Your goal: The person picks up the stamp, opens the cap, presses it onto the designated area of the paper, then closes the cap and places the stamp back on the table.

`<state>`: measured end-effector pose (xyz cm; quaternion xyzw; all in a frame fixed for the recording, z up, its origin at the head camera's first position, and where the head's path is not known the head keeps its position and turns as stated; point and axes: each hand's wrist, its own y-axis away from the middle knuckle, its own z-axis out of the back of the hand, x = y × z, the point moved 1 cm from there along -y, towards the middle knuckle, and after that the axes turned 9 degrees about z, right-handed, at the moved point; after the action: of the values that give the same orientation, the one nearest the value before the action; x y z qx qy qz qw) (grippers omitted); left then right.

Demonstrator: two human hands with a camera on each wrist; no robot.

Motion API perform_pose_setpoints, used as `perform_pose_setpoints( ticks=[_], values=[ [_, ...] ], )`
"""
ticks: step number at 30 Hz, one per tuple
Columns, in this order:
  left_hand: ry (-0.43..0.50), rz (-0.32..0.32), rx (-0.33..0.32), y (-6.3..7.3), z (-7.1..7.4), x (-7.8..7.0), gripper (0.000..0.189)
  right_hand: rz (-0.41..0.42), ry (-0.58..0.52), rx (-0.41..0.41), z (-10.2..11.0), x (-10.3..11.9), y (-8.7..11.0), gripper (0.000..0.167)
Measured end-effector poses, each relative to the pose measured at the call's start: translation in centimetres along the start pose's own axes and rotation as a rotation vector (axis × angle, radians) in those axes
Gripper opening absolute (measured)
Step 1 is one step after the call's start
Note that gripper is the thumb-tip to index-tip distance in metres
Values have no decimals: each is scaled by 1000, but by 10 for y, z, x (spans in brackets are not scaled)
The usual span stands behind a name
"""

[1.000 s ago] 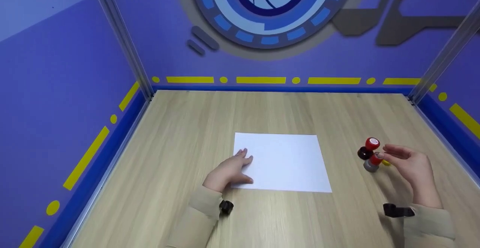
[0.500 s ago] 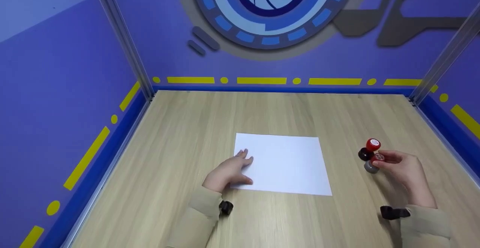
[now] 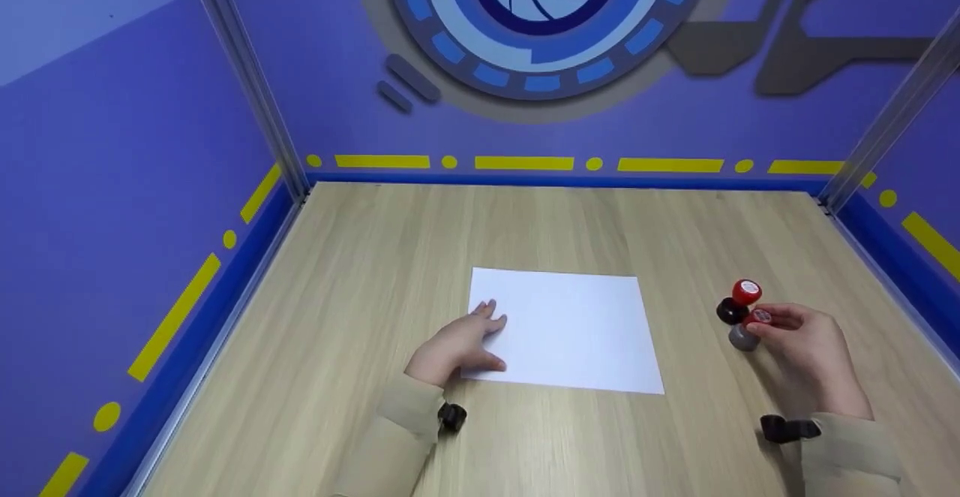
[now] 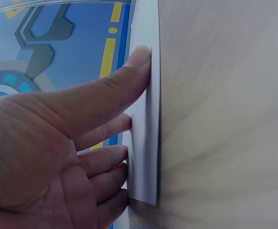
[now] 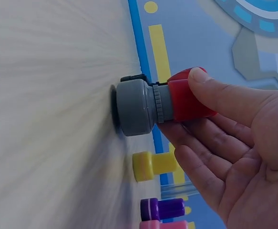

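Head view: my left grip (image 3: pixel 457 341) lies spread on the paper (image 3: pixel 574 332); right of it, my right grip (image 3: pixel 808 339) pinches the red-topped grey stamp (image 3: pixel 742 338). Left wrist: my thumb (image 4: pixel 124 78) touches the paper. Right wrist: a yellow stamp (image 5: pixel 150 164) stands near.

On the wooden desk (image 3: pixel 360 272), a white rectangular paper sheet (image 3: pixel 574 332) lies mid-width. Toward the right edge, a red-and-black knobbed stamp (image 3: pixel 747 290) stands behind a red-and-grey cylindrical stamp (image 5: pixel 141 107); 3 stamps, yellow, purple and pink (image 5: pixel 165 209), probably stand farther right.
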<state>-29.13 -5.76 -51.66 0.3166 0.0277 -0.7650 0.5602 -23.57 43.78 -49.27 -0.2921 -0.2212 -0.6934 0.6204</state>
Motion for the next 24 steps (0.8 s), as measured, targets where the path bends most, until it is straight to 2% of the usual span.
perform_pose_setpoints(
  ticks=[5, 10, 14, 19, 24],
  values=[
    [-6, -1, 0, -1, -1, 0, 84, 62, 45, -9, 7, 8, 3, 60],
    [-1, 4, 1, 0, 0, -1, 84, 35, 19, 34, 13, 23, 5, 66],
    [-3, 3, -4, 0, 0, -1, 83, 50, 13, 38, 16, 37, 6, 71],
    [-3, -2, -8, -1, 0, -2, 83, 84, -24, 5, 13, 53, 10, 71],
    [-4, 12, -12, 0, 0, -3, 83, 124, -92, -38, 1, 69, 13, 66]
  ],
)
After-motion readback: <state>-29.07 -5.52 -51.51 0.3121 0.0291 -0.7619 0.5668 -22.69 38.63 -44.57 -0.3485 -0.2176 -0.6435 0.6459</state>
